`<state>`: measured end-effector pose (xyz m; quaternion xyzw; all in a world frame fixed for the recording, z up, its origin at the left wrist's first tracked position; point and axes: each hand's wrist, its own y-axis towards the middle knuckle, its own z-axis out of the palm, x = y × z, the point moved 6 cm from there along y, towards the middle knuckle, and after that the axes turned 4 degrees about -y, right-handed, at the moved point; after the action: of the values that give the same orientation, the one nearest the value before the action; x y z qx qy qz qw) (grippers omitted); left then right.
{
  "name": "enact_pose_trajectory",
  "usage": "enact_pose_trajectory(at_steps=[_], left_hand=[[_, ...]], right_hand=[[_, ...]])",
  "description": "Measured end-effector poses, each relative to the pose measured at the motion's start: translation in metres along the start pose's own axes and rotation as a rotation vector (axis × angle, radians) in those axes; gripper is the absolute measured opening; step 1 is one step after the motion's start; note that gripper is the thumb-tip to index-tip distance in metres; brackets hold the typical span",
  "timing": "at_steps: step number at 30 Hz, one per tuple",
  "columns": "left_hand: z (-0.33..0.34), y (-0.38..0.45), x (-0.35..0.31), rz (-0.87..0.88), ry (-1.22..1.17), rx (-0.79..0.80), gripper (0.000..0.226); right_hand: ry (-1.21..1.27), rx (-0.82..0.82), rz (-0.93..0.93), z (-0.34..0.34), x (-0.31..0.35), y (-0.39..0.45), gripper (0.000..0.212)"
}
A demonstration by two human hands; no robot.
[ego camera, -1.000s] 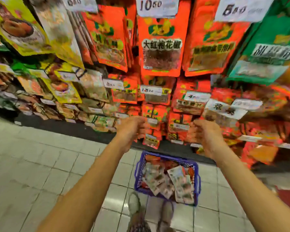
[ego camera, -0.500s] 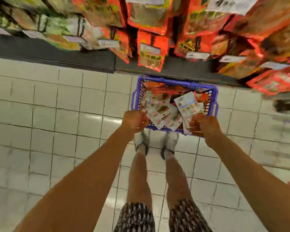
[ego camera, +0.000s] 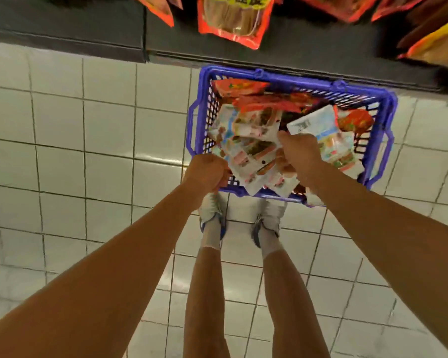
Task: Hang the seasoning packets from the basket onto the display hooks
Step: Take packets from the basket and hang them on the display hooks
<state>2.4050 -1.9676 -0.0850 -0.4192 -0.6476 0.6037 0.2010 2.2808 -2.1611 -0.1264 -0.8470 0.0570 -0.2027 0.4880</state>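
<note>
A blue plastic basket (ego camera: 295,80) stands on the tiled floor below the display, full of white seasoning packets (ego camera: 246,151) and some red ones (ego camera: 239,87). My right hand (ego camera: 299,157) reaches into the basket's near side, its fingers curled down around white packets in the pile. A white packet with a barcode (ego camera: 316,124) lies just beyond its thumb. My left hand (ego camera: 207,174) hovers as a loose fist over the basket's near left corner, with nothing visible in it.
Red and orange packets (ego camera: 233,19) hang from the display along the top edge, above the dark shelf base (ego camera: 62,29). My feet in white shoes (ego camera: 212,210) stand right behind the basket. White floor tiles (ego camera: 88,151) spread to the left.
My view has tilted from the display hooks down to the floor. Both hands have dropped to the basket, and my right hand has gone into the packets.
</note>
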Motion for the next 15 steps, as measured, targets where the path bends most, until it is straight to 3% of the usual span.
enact_pose_trajectory(at_steps=[3,6,10,12,15], left_hand=[[-0.002,0.023,-0.002,0.052,0.029,-0.089,0.015],[-0.003,0.033,-0.009,0.195,0.285,-0.141,0.006],[0.002,0.032,-0.022,0.551,0.603,-0.152,0.068],[0.006,0.027,-0.029,0.661,0.787,-0.126,0.088],[0.011,0.027,-0.036,0.733,0.955,-0.031,0.074]], right_hand=[[0.047,0.052,0.101,0.021,0.002,0.026,0.028],[0.075,0.110,0.149,0.032,-0.001,0.031,0.019],[0.180,0.302,0.118,0.038,-0.007,0.002,0.012],[0.198,0.406,0.056,0.037,-0.008,-0.020,0.012],[0.220,0.588,-0.004,0.035,-0.008,-0.046,0.020]])
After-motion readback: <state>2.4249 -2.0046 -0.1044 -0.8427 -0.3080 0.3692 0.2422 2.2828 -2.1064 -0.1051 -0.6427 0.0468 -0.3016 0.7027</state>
